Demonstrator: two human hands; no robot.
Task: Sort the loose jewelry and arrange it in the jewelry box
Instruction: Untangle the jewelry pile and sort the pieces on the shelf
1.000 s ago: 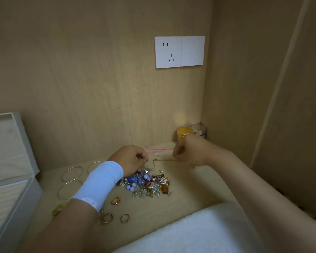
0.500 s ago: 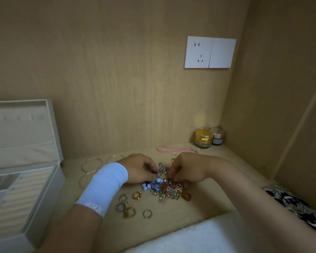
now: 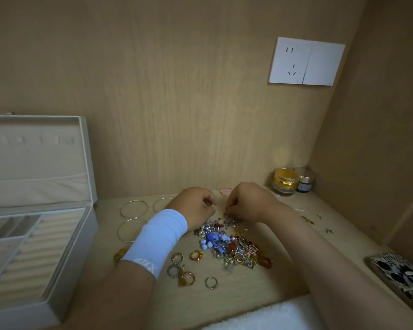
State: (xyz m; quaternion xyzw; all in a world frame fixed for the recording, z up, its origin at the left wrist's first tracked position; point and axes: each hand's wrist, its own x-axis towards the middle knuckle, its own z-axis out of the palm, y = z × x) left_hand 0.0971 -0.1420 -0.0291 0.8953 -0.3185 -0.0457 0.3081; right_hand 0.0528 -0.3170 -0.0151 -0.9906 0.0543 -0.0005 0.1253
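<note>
The open jewelry box (image 3: 81,258) stood at the left of the frame on the bench (image 3: 248,287), with its left side cut off. Inside we saw rows of ridged cream rolls and a few small compartments, but we could not make out anything lying in them. In the right back corner of the bench stood two jars, a yellow jar (image 3: 285,181) and just beside it a smaller dark jar (image 3: 305,181).

The jewelry pile (image 3: 227,244) lay in the middle of the frame, too tangled to count. Left of it we counted three bangles (image 3: 133,209), one partly behind the left hand (image 3: 196,206), and below it five rings (image 3: 187,278). An amber piece (image 3: 119,254) was half hidden by the blue wristband (image 3: 157,239).

The right hand (image 3: 250,202) had its grip closed, pinching the far edge of the pile. The left hand's fingers were curled, and we could not tell whether its grip held anything. A pink cord (image 3: 225,191) peeked out behind both hands. A patterned phone (image 3: 401,275) was cut off at lower right.
</note>
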